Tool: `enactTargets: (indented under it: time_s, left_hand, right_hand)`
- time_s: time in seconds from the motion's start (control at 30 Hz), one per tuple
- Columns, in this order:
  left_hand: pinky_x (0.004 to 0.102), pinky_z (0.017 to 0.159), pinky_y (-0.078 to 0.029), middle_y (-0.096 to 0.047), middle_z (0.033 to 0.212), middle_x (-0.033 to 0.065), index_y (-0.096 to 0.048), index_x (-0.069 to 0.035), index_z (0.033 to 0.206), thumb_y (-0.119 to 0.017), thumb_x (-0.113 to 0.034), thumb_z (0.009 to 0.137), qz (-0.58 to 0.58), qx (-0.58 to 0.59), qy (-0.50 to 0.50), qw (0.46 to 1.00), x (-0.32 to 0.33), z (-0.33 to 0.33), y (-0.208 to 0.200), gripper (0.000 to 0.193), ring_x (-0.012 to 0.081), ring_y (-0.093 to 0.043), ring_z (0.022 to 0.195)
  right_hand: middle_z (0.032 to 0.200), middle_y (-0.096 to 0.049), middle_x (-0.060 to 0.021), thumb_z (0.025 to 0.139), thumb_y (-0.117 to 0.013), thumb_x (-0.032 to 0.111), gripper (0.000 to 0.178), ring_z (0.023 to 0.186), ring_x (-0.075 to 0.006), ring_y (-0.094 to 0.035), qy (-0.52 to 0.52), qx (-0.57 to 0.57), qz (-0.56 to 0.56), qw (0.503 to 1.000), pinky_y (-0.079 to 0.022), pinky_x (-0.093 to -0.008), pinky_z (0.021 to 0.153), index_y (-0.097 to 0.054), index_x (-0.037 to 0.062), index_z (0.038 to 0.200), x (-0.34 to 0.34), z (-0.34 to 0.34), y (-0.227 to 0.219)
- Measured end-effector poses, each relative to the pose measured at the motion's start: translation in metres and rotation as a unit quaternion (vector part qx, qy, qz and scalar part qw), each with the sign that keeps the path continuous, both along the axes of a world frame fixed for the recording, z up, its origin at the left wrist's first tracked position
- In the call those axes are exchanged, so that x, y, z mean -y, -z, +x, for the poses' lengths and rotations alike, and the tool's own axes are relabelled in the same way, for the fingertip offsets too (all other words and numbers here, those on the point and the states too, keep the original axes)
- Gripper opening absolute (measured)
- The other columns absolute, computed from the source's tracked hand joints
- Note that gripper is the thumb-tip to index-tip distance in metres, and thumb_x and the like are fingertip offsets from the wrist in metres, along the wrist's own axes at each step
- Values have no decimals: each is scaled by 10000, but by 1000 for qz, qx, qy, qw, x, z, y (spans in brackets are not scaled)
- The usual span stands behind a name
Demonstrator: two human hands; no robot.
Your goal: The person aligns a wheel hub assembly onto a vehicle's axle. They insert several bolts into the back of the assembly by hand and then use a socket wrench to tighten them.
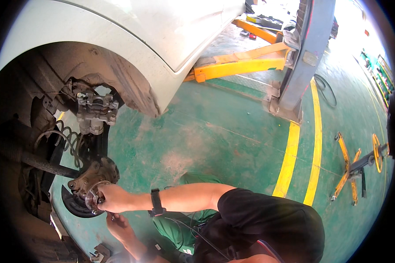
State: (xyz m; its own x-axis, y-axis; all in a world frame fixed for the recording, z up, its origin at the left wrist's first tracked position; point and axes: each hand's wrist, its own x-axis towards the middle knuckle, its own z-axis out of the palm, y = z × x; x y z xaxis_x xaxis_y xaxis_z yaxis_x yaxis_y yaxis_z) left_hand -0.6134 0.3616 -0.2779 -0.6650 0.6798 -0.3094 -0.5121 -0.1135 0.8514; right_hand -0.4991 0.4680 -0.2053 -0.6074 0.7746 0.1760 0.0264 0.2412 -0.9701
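Note:
My right hand (112,198), with a black watch (156,202) on its wrist, is closed against the round metal wheel hub (91,196). A small dark part shows by its fingertips, too small to name. Just below, my left hand (120,226) has its fingers pinched at a small dark metal piece beneath the hub, its kind unclear. Behind the hub sits a curved black backing plate (74,205), partly covered by the hub. The rusty knuckle (85,176) joins a dark shaft (48,165). Above them a brake caliper (97,109) hangs in the wheel arch.
The white car body (131,26) overhangs at upper left. Coiled lines (68,136) dangle beside the shaft. A yellow lift arm (239,66) reaches from a grey post (305,61). Yellow stripes (289,158) cross the green floor, and a wheeled stand (353,171) is at right.

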Motion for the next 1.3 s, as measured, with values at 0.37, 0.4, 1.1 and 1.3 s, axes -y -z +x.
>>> enactTargets:
  time_s: [0.37, 0.4, 1.1, 1.3]
  left_hand:
    - [402, 739, -464, -622, 888, 145, -605, 2, 1057, -558, -7, 871, -61, -730, 0, 681, 6, 34, -15, 192, 314, -566, 805]
    - [462, 791, -459, -625, 934, 194, -614, -6, 1031, -567, 27, 800, -78, -675, 87, 728, -2, 45, -22, 238, 381, -568, 872]
    - [426, 799, -467, -646, 935, 128, -598, -22, 987, -651, -48, 813, -59, -759, -150, 631, -24, -49, -110, 184, 333, -585, 894]
    - [441, 879, -444, -649, 1025, 154, -618, -38, 1071, -656, -136, 835, -26, -821, -141, 553, -65, -69, -157, 259, 371, -569, 997]
  right_hand:
    - [982, -651, -41, 991, -468, 370, 329, 831, -128, -606, -238, -173, -427, 855, -518, -322, 715, -629, 91, 1060, 19, -25, 94]
    - [981, -646, -44, 1010, -429, 363, 343, 866, -141, -598, -258, -259, -428, 827, -512, -338, 766, -628, 88, 1052, 10, -31, 144]
    - [787, -592, -13, 999, -470, 375, 376, 633, -106, -518, -128, -90, -525, 836, -408, -260, 521, -645, 46, 952, -6, -8, 92]
    - [782, -603, -10, 1000, -466, 330, 329, 642, -97, -519, -61, -130, -555, 820, -407, -238, 522, -635, 51, 957, -7, -8, 100]
